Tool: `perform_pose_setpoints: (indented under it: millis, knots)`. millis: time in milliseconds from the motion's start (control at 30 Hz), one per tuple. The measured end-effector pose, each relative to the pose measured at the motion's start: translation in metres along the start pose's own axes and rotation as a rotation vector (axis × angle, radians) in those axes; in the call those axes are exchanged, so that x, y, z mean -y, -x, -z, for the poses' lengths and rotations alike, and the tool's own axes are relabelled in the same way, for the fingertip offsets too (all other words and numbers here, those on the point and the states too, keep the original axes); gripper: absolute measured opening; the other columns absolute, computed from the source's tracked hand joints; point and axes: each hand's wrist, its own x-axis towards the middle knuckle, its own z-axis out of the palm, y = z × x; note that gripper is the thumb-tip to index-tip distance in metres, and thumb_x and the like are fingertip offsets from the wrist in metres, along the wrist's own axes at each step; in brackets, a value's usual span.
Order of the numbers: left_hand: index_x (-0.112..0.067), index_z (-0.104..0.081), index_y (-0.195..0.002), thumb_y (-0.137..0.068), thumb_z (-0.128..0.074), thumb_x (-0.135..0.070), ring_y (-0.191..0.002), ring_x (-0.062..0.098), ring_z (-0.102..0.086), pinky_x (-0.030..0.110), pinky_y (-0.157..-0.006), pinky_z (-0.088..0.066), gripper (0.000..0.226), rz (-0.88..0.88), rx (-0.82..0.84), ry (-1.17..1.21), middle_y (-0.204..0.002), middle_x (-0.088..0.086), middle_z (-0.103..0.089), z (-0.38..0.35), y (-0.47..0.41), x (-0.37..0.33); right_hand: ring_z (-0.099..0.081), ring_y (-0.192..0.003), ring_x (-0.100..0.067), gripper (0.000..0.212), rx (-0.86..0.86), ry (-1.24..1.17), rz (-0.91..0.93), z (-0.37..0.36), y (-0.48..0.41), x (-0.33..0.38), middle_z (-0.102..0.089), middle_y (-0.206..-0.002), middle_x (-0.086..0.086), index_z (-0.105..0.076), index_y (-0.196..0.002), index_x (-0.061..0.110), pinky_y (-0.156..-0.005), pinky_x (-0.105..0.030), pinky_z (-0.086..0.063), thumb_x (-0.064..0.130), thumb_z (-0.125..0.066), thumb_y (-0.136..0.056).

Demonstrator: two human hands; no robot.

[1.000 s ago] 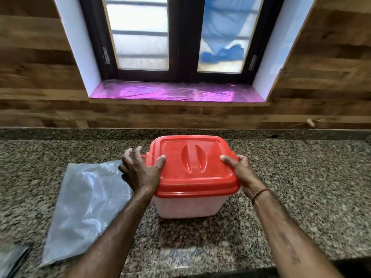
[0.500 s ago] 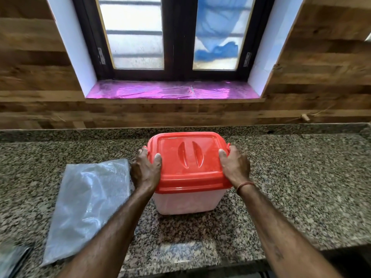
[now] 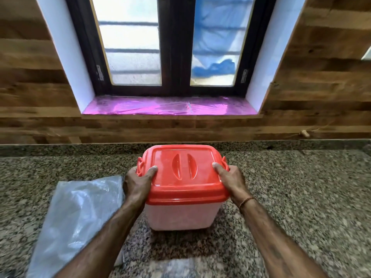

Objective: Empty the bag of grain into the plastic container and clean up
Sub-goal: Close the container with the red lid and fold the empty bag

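The plastic container has a pale translucent body and stands on the granite counter in the middle of the view. Its red lid is on top. My left hand grips the lid's left side with the thumb on top, by the left latch. On the right side my right hand grips the same way. The empty clear plastic bag lies flat on the counter to the left of the container, partly under my left forearm.
A wood-panelled wall rises behind the counter, with a dark-framed window and a sill covered in pink film. A dark object shows at the bottom left corner.
Both hands have slid from the lid's near corners to its sides by the latches. The container sits slightly farther from me; the view has tilted up a little.
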Motion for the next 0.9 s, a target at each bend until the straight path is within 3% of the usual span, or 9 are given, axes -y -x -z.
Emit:
perform_pose_setpoints:
  millis: [200, 267, 333, 400, 500, 600, 733, 833, 900]
  knots:
    - [-0.005, -0.064, -0.118, -0.091, -0.074, -0.027, -0.067, 0.001, -0.056, 0.008, -0.042, -0.038, 0.037, -0.068, -0.001, -0.068, -0.101, 0.007, -0.068, -0.044, -0.064, -0.037, -0.068, -0.072, -0.027, 0.040, -0.043, 0.072, 0.030, -0.003, -0.087, 0.027, -0.069, -0.072, -0.005, -0.065, -0.066, 0.015, -0.065, -0.032, -0.049, 0.047, -0.068, -0.089]
    - [-0.007, -0.064, -0.115, -0.089, -0.076, -0.029, -0.071, 0.005, -0.061, 0.011, -0.050, -0.042, 0.036, -0.077, 0.007, -0.104, -0.104, 0.005, -0.070, -0.057, -0.087, -0.047, -0.069, -0.078, -0.028, 0.035, -0.040, 0.056, 0.032, -0.006, -0.118, 0.033, -0.071, -0.079, -0.008, -0.070, -0.076, 0.011, -0.066, -0.031, -0.048, 0.043, -0.069, -0.090]
    - [-0.009, -0.066, -0.112, -0.085, -0.078, -0.032, -0.085, 0.020, -0.070, 0.023, -0.065, -0.050, 0.037, -0.079, 0.007, -0.123, -0.103, 0.007, -0.073, -0.073, -0.114, -0.051, -0.070, -0.084, -0.028, 0.040, -0.031, 0.037, 0.024, -0.010, -0.149, 0.040, -0.073, -0.091, -0.012, -0.073, -0.098, 0.003, -0.066, -0.030, -0.050, 0.042, -0.069, -0.090]
    - [-0.012, -0.066, -0.111, -0.084, -0.078, -0.034, -0.096, 0.028, -0.071, 0.030, -0.077, -0.052, 0.036, -0.082, -0.004, -0.154, -0.101, 0.006, -0.073, -0.089, -0.138, -0.052, -0.071, -0.095, -0.032, 0.052, -0.059, 0.045, -0.003, -0.017, -0.178, 0.043, -0.074, -0.105, -0.018, -0.070, -0.112, 0.001, -0.079, -0.034, -0.054, 0.047, -0.068, -0.088]
    - [-0.015, -0.062, -0.128, -0.081, -0.074, -0.051, -0.106, 0.028, -0.068, 0.035, -0.088, -0.054, 0.061, -0.090, -0.008, -0.162, -0.117, 0.008, -0.071, -0.105, -0.162, -0.049, -0.067, -0.105, -0.035, 0.053, -0.111, 0.061, 0.017, -0.025, -0.203, 0.046, -0.071, -0.115, -0.018, -0.066, -0.118, 0.005, -0.081, -0.031, -0.046, 0.049, -0.066, -0.089]
    - [-0.021, -0.050, -0.146, -0.066, -0.063, -0.076, -0.118, 0.030, -0.064, 0.049, -0.098, -0.055, 0.098, -0.074, -0.036, -0.154, -0.134, 0.009, -0.065, -0.111, -0.181, -0.038, -0.066, -0.100, -0.030, 0.052, -0.095, 0.057, 0.036, -0.029, -0.221, 0.043, -0.071, -0.114, -0.013, -0.064, -0.122, 0.010, -0.077, -0.029, -0.042, 0.051, -0.064, -0.091]
    - [-0.025, -0.042, -0.151, -0.070, -0.060, -0.081, -0.124, 0.032, -0.061, 0.052, -0.099, -0.054, 0.100, -0.057, -0.040, -0.193, -0.141, 0.010, -0.059, -0.114, -0.193, -0.028, -0.066, -0.101, -0.029, 0.053, -0.096, 0.076, 0.063, -0.033, -0.230, 0.037, -0.071, -0.116, -0.012, -0.064, -0.124, 0.011, -0.078, -0.029, -0.042, 0.053, -0.063, -0.091]
    - [-0.018, -0.032, -0.158, -0.087, -0.060, -0.067, -0.138, 0.033, -0.048, 0.050, -0.111, -0.044, 0.091, -0.061, -0.020, -0.235, -0.155, 0.014, -0.044, -0.116, -0.184, -0.041, -0.058, -0.094, -0.024, 0.055, -0.091, 0.149, 0.040, -0.030, -0.220, 0.047, -0.067, -0.123, -0.012, -0.060, -0.131, 0.010, -0.075, -0.029, -0.039, 0.052, -0.059, -0.095]
    - [-0.018, -0.022, -0.162, -0.090, -0.055, -0.069, -0.146, 0.034, -0.037, 0.051, -0.116, -0.037, 0.094, -0.049, 0.007, -0.292, -0.163, 0.016, -0.031, -0.114, -0.178, -0.044, -0.058, -0.111, -0.030, 0.062, -0.150, 0.305, 0.101, -0.026, -0.210, 0.053, -0.061, -0.134, -0.014, -0.053, -0.138, 0.011, -0.090, -0.037, -0.044, 0.054, -0.057, -0.094]
